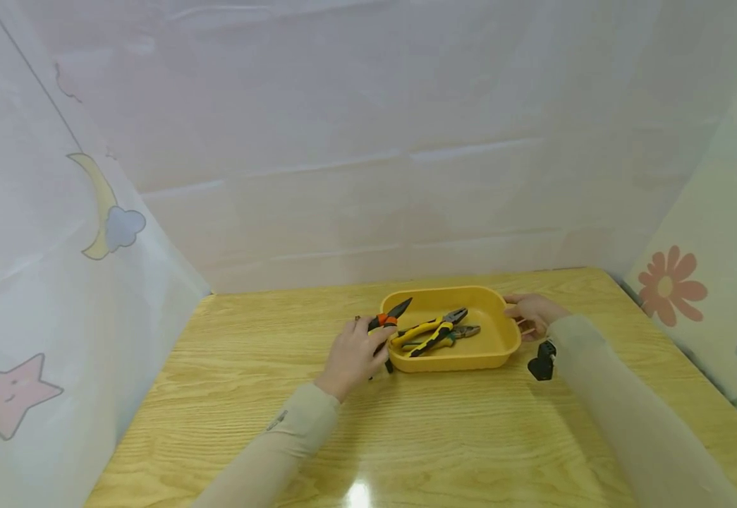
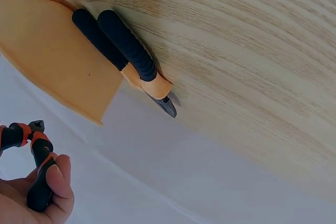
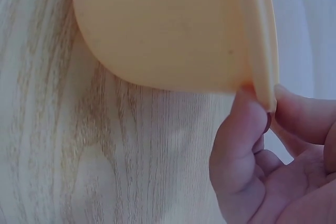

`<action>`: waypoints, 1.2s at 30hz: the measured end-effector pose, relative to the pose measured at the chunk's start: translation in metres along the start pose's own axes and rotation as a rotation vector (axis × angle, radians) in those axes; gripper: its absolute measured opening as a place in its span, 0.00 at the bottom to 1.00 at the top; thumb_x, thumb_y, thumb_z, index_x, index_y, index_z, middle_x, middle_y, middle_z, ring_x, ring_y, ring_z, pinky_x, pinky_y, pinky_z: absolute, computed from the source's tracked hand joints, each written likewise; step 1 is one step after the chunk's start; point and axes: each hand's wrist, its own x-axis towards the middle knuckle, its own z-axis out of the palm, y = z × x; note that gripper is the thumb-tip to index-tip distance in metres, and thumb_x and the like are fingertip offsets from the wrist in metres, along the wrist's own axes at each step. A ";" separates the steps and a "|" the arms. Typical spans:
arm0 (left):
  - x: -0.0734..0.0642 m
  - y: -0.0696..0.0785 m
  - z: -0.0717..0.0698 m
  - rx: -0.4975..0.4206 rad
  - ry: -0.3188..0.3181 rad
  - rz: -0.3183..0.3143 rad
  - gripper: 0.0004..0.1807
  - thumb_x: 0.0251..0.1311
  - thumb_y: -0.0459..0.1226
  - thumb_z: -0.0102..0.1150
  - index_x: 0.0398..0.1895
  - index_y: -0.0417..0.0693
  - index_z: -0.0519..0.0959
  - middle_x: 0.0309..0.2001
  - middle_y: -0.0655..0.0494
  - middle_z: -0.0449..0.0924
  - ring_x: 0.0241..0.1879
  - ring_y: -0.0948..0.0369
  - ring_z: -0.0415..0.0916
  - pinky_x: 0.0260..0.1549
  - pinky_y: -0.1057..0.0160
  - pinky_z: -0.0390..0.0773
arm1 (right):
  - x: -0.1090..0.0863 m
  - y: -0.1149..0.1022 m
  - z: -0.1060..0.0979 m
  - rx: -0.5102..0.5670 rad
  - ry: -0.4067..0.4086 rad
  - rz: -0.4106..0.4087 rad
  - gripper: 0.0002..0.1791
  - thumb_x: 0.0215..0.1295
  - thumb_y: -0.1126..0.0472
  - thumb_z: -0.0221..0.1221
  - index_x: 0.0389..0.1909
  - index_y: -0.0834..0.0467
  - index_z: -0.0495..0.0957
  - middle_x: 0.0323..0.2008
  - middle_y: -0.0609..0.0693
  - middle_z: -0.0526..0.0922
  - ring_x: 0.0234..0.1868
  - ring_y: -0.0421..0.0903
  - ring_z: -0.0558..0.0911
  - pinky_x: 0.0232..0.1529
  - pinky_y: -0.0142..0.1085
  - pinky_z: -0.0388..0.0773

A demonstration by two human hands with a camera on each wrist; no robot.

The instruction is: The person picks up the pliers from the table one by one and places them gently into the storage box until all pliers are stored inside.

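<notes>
My left hand (image 1: 357,354) grips long-nose pliers (image 1: 398,308) with black and orange handles, held at the left end of a yellow plastic tray (image 1: 485,321). Its fingers (image 2: 62,182) curl round one handle in the left wrist view. The tray's right rim is pinched between the thumb and fingers of my right hand (image 3: 278,166). Inside the tray lie yellow-and-black pliers (image 1: 434,330) and, partly under them, pliers with green-and-yellow handles (image 1: 463,331). Beside the tray, another pair of pliers (image 2: 128,51) with black grips and orange collars rests on the table.
The tray stands toward the back of a wood-grain table (image 1: 247,353). A pale cloth backdrop (image 1: 317,176) rises behind the table, with printed cloth at both sides. A small black device (image 1: 542,361) sits at my right wrist.
</notes>
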 end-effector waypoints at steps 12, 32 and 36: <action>0.009 0.006 0.004 -0.062 -0.079 -0.015 0.16 0.64 0.37 0.60 0.54 0.55 0.83 0.49 0.41 0.78 0.43 0.48 0.77 0.39 0.53 0.80 | 0.000 0.004 -0.001 0.025 -0.002 0.001 0.34 0.77 0.62 0.44 0.77 0.59 0.40 0.42 0.55 0.77 0.33 0.46 0.78 0.35 0.40 0.79; 0.024 0.013 -0.001 -0.022 -0.241 -0.002 0.18 0.68 0.42 0.55 0.60 0.59 0.79 0.54 0.43 0.76 0.49 0.48 0.76 0.43 0.51 0.79 | 0.001 0.005 0.000 0.036 0.010 -0.015 0.34 0.78 0.61 0.44 0.77 0.58 0.40 0.40 0.54 0.78 0.31 0.45 0.78 0.33 0.39 0.79; 0.027 0.014 0.000 0.001 -0.273 0.032 0.18 0.70 0.43 0.54 0.62 0.60 0.77 0.55 0.43 0.75 0.49 0.48 0.76 0.42 0.53 0.80 | 0.002 0.005 0.000 0.034 0.005 -0.024 0.34 0.78 0.61 0.43 0.77 0.58 0.40 0.40 0.54 0.78 0.31 0.45 0.78 0.33 0.39 0.79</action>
